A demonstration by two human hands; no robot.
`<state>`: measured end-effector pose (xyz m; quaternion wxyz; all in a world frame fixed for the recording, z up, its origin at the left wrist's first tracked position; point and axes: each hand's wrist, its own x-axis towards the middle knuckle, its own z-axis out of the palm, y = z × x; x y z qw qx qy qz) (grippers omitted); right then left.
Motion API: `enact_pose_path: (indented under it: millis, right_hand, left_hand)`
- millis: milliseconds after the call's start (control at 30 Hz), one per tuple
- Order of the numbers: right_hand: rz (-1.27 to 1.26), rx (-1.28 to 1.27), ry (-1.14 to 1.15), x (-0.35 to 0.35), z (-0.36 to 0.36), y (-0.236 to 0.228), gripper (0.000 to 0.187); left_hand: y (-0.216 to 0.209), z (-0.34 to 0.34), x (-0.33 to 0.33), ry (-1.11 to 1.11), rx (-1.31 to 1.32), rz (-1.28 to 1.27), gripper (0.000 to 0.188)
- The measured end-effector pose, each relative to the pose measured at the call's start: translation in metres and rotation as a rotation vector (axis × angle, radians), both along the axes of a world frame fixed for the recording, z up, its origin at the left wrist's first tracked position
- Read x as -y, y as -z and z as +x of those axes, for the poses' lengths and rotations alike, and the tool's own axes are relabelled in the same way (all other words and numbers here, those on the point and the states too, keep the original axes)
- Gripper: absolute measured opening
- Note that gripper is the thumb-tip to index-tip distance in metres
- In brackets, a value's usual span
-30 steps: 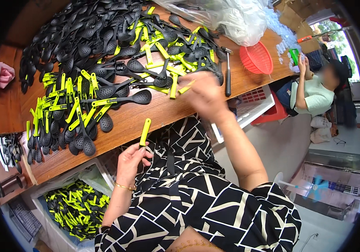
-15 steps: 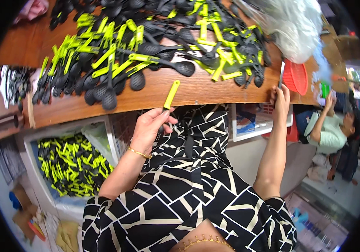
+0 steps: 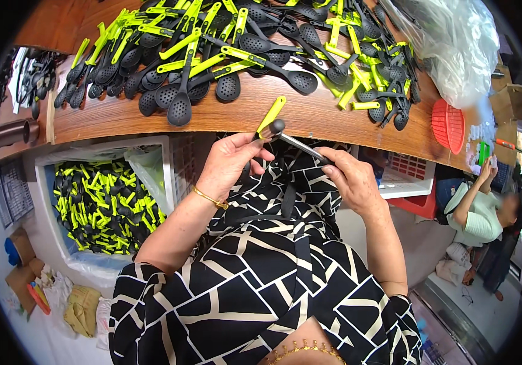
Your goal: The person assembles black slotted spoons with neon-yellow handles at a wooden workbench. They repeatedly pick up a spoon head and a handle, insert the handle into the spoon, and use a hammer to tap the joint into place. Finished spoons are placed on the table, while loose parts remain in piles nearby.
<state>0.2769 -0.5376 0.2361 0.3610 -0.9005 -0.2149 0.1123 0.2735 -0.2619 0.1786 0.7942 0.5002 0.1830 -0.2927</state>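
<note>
Pinched in my left hand [image 3: 227, 163] is a black kitchen spoon with a lime-green handle [image 3: 274, 111]. The handle points up toward the table edge, and my fingers hide most of the black part. My right hand [image 3: 357, 181] is closed round a small hammer-like tool [image 3: 300, 146] with a grey shaft and a dark rounded head. That head overlaps the lower end of the green handle; whether they touch I cannot tell. Beyond my hands, a heap of similar black spoons [image 3: 180, 108], many with holes and green handles, covers the far part of the wooden table [image 3: 133, 128].
Below the table on the left stands a white crate [image 3: 167, 173] full of green-and-black pieces. A red basket [image 3: 448, 126] and a clear plastic bag [image 3: 462, 55] lie at the table's right. Another person [image 3: 477, 207] sits at far right.
My right hand has come from the table's right side to my left hand, bringing the hammer-like tool against or over the spoon handle. The view has shifted slightly.
</note>
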Motion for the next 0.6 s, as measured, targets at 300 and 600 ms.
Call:
enact_pose_path:
  millis: [300,600]
  right_hand:
    - [0.006,0.098,-0.008,-0.003,0.003,-0.007,0.03]
    - [0.08,0.121,0.094,0.002,0.003,0.002,0.025]
  left_hand:
    - [0.001,-0.001,-0.002,-0.002,-0.007,-0.009,0.028]
    - [-0.004,0.001,-0.002,-0.005,-0.012,-0.013,0.029]
